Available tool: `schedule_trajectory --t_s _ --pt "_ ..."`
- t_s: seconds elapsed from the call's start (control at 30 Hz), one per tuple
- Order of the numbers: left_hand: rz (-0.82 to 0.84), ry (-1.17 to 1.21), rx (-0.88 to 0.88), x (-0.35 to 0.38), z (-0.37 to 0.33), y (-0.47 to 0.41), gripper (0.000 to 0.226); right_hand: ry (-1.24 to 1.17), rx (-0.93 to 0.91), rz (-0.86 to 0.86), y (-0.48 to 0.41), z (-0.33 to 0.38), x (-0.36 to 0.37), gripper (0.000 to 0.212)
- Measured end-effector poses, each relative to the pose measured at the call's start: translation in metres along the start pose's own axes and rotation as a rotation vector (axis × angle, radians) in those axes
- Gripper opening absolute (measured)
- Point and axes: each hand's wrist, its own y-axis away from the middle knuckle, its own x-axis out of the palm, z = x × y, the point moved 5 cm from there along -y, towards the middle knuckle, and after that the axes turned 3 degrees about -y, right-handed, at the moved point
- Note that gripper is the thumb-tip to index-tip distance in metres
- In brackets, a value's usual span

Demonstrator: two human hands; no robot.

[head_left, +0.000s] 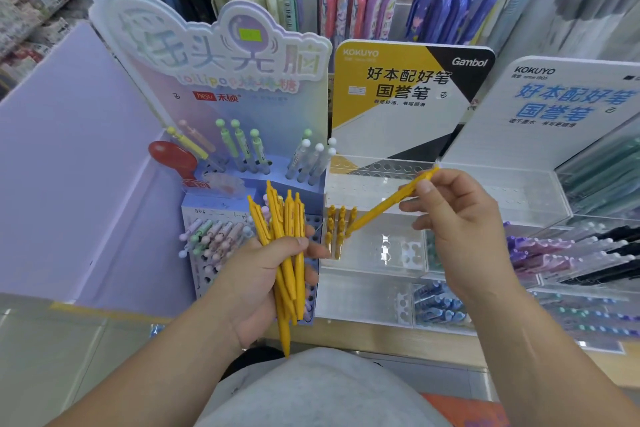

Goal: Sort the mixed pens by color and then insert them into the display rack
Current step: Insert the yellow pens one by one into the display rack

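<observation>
Head, left hand (259, 276), right hand (457, 218), clutching pens (281, 218)

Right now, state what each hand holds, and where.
Left hand grips yellow pen bundle mid-barrel; right hand pinches single yellow pen near its top end.

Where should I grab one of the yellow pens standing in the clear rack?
Pinch its top end, coming down from above. The racked yellow pens stand close together with their lower ends down inside the clear rack, so only the tops stick up free for your fingers.
</observation>
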Motion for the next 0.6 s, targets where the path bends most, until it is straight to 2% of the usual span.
schedule_trajectory --t_s 0.3,0.47,0.6 --pt "-0.041 0.007 0.032 -0.006 -0.003 -0.001 0.021 0.493 -0.181 0.11 0.007 -0.033 0.023 0.012" --pt "-0.04 0.014 0.039 -0.009 -0.006 -0.001 0.03 0.589 -0.194 0.159 0.008 -0.049 0.031 0.014" --pt "-0.042 0.011 0.034 -0.013 -0.007 0.0 0.022 0.687 -0.229 0.209 0.009 -0.06 0.037 0.013"
